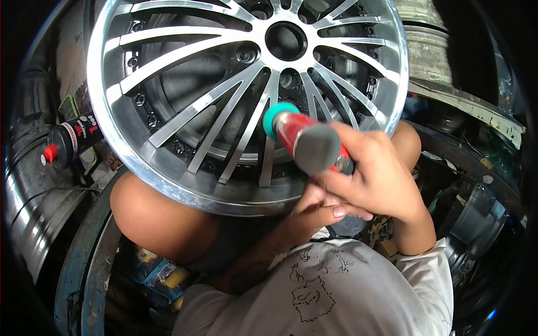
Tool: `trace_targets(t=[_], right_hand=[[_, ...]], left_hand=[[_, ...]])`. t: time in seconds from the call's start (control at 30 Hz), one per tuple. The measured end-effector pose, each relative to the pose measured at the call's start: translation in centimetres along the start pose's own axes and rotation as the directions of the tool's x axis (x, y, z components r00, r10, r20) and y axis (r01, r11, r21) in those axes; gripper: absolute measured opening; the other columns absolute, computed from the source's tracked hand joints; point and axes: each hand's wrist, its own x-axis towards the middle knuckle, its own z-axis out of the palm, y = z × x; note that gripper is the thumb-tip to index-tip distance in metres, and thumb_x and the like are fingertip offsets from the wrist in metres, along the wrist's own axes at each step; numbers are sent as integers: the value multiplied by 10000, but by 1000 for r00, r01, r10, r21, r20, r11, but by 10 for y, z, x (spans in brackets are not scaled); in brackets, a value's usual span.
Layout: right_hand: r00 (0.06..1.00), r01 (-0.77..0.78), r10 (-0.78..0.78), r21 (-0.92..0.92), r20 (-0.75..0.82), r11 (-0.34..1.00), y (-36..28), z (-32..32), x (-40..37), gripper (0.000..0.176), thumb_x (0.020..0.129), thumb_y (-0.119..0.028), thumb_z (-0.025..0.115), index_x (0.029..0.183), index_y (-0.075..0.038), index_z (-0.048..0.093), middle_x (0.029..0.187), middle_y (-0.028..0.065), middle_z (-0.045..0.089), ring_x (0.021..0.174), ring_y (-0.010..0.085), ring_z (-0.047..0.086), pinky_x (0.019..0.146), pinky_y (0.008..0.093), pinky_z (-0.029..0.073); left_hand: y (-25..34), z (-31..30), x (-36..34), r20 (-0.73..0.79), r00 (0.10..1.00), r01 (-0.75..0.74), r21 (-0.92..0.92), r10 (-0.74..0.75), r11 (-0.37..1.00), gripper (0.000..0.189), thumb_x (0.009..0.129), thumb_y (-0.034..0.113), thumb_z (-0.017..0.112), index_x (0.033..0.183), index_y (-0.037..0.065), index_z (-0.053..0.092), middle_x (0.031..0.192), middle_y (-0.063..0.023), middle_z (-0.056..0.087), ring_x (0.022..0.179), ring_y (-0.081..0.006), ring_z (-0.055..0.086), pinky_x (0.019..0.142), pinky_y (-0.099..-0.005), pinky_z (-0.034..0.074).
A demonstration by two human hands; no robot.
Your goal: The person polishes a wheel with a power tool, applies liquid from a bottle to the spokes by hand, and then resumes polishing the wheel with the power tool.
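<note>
A silver alloy wheel (182, 106) rests across my bent knees, its polished spokes facing up and its top cut off by the view's edge. My right hand (375, 171) is wrapped around a red polisher (297, 131) with a grey round back end. The polisher's teal pad (276, 116) is at the lower spokes; whether it touches them is hard to tell. Just under the right hand, at the wheel's lower rim, my left hand (322, 210) has its thumb and fingers bent closed. What it grips is hidden behind the right hand and the tool.
A black bottle with a red cap (70, 139) lies left of the wheel. A blue metal frame (84, 269) curves along the lower left. Other wheel rims (476, 215) stand at the right. A blue package (159, 274) sits low on the left.
</note>
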Motion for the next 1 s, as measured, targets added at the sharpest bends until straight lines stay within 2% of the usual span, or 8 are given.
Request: trace_targets(t=[0.1, 0.23, 0.43, 0.5, 0.57, 0.7, 0.93, 1.0], right_hand=[[987, -107, 99, 58, 124, 993, -8, -5, -9, 258, 816, -90, 746, 1046, 10, 686, 774, 133, 717, 683, 279, 749, 631, 331, 566], [996, 84, -86, -32, -36, 996, 7, 4, -6, 265, 806, -99, 757, 1037, 5, 680, 793, 169, 708, 699, 332, 733, 635, 347, 563], [972, 236, -234, -116, 33, 965, 9, 8, -8, 335, 835, -159, 749, 1098, 28, 658, 750, 222, 681, 659, 397, 688, 616, 429, 565], [971, 224, -230, -79, -66, 971, 12, 5, 1, 284, 837, -173, 765, 1045, -2, 675, 744, 207, 680, 656, 392, 689, 598, 424, 550], [982, 148, -153, -52, -110, 988, 10, -1, 9, 259, 840, -182, 772, 1017, -15, 682, 753, 203, 683, 667, 388, 694, 598, 418, 544], [941, 172, -143, 69, -307, 983, 17, 1, 25, 263, 853, -186, 792, 1042, -21, 713, 771, 167, 705, 681, 312, 723, 649, 359, 549], [988, 128, -124, 29, -95, 991, 13, -4, 12, 256, 859, -164, 782, 1044, -7, 698, 749, 188, 697, 684, 330, 730, 624, 367, 554], [990, 131, -129, 46, -55, 990, 14, 0, 3, 236, 857, -162, 766, 1006, -1, 679, 724, 198, 685, 680, 373, 719, 593, 392, 553]], left_hand=[[-4, -1, -5, 39, 998, 55, 31, -56, 998, 846, 956, 85, 529, 1607, -28, 0, 1578, -247, 332, 1440, -346, 465, 1126, -518, 482], [-7, 11, -3, -35, 995, -99, -48, 97, 994, 805, 939, 118, 562, 1586, -84, 129, 1556, -243, 367, 1410, -317, 506, 1165, -490, 443], [-5, 13, -14, -229, 973, 46, 41, -36, 998, 892, 918, 132, 575, 1620, -26, 48, 1598, -247, 301, 1447, -291, 468, 1219, -442, 359], [1, 2, -4, -26, 996, 89, -19, -89, 996, 1030, 895, 130, 578, 1641, 102, -132, 1650, -237, 188, 1511, -357, 371, 1187, -500, 396], [0, 9, 9, -17, 987, -158, -35, 158, 987, 1089, 881, 124, 572, 1634, 156, -213, 1655, -241, 181, 1519, -404, 353, 1164, -537, 416], [22, 24, 23, -111, 984, -135, 60, 141, 989, 1277, 751, 198, 639, 1596, 228, -318, 1664, -285, 197, 1497, -458, 380, 1120, -581, 458], [10, 20, 16, -133, 987, -90, 3, 90, 996, 1181, 753, 146, 626, 1632, 71, -160, 1611, -264, 303, 1488, -375, 416, 1157, -557, 418], [-4, 10, 10, -2, 996, -87, -57, 87, 995, 1095, 841, 106, 600, 1617, 30, -170, 1631, -251, 234, 1515, -376, 364, 1195, -546, 382]])
